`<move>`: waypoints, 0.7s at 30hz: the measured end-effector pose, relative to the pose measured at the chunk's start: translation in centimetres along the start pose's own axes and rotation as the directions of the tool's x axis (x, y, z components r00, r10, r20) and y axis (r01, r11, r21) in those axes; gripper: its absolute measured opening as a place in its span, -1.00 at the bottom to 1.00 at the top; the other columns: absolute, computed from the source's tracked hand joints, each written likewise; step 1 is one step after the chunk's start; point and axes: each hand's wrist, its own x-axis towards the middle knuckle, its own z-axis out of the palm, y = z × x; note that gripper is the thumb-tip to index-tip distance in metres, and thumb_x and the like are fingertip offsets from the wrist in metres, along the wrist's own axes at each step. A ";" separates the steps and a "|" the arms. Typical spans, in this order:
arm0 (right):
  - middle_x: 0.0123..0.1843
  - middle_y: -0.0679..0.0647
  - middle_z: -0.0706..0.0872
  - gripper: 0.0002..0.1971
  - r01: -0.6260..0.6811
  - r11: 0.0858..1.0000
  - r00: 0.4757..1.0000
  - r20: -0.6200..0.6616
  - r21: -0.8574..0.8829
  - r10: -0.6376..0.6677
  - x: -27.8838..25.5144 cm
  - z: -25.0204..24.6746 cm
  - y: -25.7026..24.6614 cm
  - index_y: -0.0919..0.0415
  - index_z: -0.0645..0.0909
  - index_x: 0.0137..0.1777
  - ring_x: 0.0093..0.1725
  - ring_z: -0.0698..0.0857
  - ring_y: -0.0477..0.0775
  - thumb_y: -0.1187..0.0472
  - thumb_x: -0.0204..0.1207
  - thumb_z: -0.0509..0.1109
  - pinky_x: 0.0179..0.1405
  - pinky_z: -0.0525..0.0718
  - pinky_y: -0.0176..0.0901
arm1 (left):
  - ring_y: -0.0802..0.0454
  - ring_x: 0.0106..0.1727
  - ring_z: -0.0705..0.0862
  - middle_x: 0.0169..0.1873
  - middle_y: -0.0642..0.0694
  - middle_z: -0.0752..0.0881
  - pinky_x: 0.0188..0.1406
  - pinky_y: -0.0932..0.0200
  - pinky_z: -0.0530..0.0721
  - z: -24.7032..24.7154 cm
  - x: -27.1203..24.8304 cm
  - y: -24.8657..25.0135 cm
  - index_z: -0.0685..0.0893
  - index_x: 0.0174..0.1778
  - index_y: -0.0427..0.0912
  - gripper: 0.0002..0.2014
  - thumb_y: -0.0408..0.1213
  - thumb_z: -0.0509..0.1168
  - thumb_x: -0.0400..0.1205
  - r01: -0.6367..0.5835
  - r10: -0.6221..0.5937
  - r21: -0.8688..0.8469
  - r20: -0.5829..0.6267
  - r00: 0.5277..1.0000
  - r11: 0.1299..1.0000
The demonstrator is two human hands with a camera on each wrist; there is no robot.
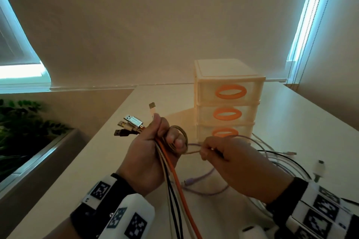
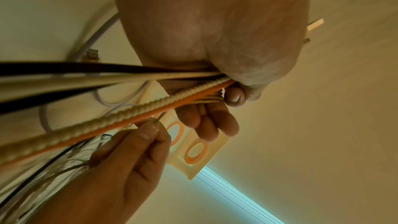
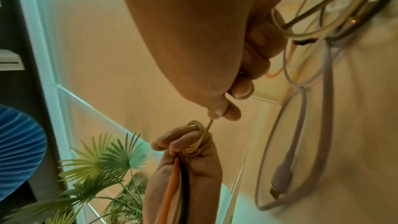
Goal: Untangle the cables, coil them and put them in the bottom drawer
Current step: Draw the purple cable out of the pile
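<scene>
My left hand (image 1: 165, 137) grips a bundle of cables (image 1: 174, 180), orange, black and white, with their USB plugs (image 1: 130, 124) sticking out past the fist to the upper left. A thin gold cable (image 1: 181, 137) is looped several times round its fingers. In the right wrist view these loops (image 3: 200, 140) sit on the left hand (image 3: 183, 144). My right hand (image 1: 205, 151) pinches the free run of that thin cable just right of the coil, between thumb and forefinger (image 3: 221, 111). The cream drawer unit (image 1: 227, 101) stands behind, its bottom drawer (image 1: 225, 132) closed.
A purple cable (image 1: 204, 184) and several white and black cables (image 1: 281, 161) lie loose on the white table (image 1: 97, 161) under and right of my right hand. A white plug (image 1: 319, 169) lies at the right. The table's left edge drops to a planter (image 1: 23, 126).
</scene>
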 end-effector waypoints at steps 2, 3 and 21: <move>-0.21 -0.12 0.72 -0.82 0.014 1.000 0.996 0.091 0.015 -0.015 -0.1 0.2 -0.2 -0.16 0.61 -0.04 -0.17 0.68 -0.10 -0.08 0.73 0.22 -0.12 0.71 -0.12 | -0.03 -0.40 0.54 -0.47 -0.09 0.44 -0.35 0.16 0.58 -0.1 0.0 0.1 0.36 -0.39 -0.13 -0.51 0.05 0.05 0.83 -0.010 0.010 0.010 -0.002 1.000 1.000; -0.19 -0.13 0.72 -0.83 0.022 1.000 0.991 0.134 0.022 -0.025 -0.1 0.3 -0.2 -0.17 0.62 -0.03 -0.16 0.69 -0.11 -0.08 0.74 0.22 -0.11 0.71 -0.14 | -0.03 -0.39 0.55 -0.46 -0.09 0.45 -0.35 0.16 0.58 -0.2 0.1 0.1 0.36 -0.39 -0.12 -0.51 0.05 0.05 0.82 -0.014 0.014 0.009 -0.006 1.000 1.000; -0.21 -0.14 0.75 -0.81 -0.142 0.990 0.983 -0.118 -0.010 0.140 0.9 -1.3 3.2 -0.01 0.64 -0.12 -0.21 0.68 -0.15 -0.01 0.70 0.32 -0.11 0.72 -0.02 | 0.05 -0.53 0.45 -0.60 -0.01 0.36 -0.44 0.21 0.46 -0.9 -0.4 1.7 0.36 -0.30 -0.11 -0.56 0.02 0.05 0.87 0.246 -0.256 0.068 0.285 0.924 0.967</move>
